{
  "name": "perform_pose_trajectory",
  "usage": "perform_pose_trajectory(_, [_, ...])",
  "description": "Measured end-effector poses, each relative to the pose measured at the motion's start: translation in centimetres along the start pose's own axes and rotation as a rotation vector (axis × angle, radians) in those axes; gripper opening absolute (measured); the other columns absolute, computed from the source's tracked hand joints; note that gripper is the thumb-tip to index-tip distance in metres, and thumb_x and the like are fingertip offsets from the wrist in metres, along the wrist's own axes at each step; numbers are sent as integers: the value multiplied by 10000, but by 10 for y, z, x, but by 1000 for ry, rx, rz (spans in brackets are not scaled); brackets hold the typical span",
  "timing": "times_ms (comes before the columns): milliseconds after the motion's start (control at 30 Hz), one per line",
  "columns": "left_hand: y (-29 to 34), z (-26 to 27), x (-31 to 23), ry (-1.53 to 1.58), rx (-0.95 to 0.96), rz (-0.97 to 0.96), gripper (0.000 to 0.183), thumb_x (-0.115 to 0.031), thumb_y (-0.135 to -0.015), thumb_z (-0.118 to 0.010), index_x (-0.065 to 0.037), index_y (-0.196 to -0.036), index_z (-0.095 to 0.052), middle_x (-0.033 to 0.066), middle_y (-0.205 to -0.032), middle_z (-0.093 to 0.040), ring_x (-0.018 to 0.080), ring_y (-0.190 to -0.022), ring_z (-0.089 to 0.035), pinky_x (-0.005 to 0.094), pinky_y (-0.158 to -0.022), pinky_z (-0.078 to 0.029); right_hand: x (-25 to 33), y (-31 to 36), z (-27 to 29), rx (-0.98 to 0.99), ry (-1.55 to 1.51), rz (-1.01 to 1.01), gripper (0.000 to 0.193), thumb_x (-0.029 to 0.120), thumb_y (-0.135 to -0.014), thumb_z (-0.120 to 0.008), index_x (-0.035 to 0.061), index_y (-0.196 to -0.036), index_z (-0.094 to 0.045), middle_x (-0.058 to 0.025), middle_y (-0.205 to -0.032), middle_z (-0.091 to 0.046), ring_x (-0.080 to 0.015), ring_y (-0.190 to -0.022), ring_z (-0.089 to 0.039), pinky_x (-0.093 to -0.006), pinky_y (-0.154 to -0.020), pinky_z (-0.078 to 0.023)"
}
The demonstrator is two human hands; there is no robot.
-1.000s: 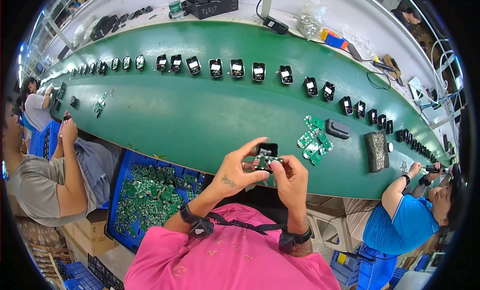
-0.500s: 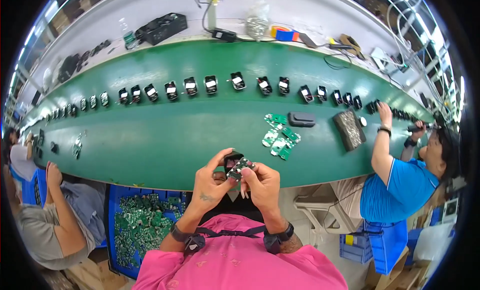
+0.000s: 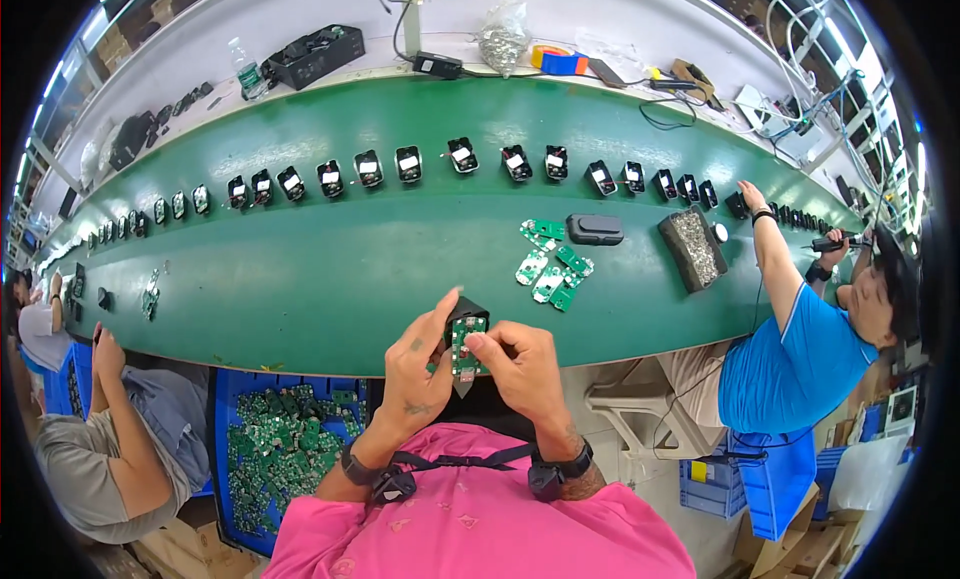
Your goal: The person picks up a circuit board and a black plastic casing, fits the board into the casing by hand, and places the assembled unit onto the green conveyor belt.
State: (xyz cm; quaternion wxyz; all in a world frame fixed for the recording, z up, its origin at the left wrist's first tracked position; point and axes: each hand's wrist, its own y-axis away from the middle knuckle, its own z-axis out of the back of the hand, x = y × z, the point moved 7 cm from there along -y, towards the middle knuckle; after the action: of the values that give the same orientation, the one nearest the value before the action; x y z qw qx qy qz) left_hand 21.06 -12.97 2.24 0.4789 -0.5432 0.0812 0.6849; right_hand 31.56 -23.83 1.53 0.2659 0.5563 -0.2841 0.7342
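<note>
Holding side: the left hand (image 3: 415, 371) is curled part way shut around a small black case (image 3: 474, 307). It is low in the middle of the frame, by the front edge of the green tabletop (image 3: 330, 269).
Pushing side: the right hand (image 3: 524, 365) is bent nearly shut, with its thumb on the face of a green board (image 3: 467, 325). What its other fingers touch is hard to see.
Green board: it is between the two hands, in front of the black case, with its long side going up and down in the frame. I cannot tell if any of it sits inside the case.
Slip: the board could slide out and drop past the tabletop edge if the thumb lets up or skids.
Pinch: the inside of the case is mostly hidden, so something in there could get squashed if the board goes in crooked.
Snap: the board looks bumpy, so a hard thumb push could break a little bit off.
Mix-up: loose boards (image 3: 546, 284) lie right of the middle, and a blue bin (image 3: 226, 394) of boards is at the lower left. A dropped board could get lost in the bin.
</note>
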Motion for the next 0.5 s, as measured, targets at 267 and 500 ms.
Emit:
perform_pose_trajectory(267, [-6,-6,-9,226,141,100,585,101,-851,-502,-47,-1417,-516,164,-1237,-614,217,-979,-649,302,-781,-529,-1,2,9,-121,6,-27,257,170,-899,-751,-31,-762,-667,-40,-607,-594,-71,-561,-467,-293,-494,-370])
perform_pose_trajectory(500, [0,-7,7,561,264,295,486,2,-937,-527,-30,-1421,-497,92,-1215,-624,106,-856,-658,225,-649,-554,8,0,7,-163,155,84,300,185,-891,-767,-26,-724,-635,-66,-592,-574,-108,-531,-467,-295,-490,-366])
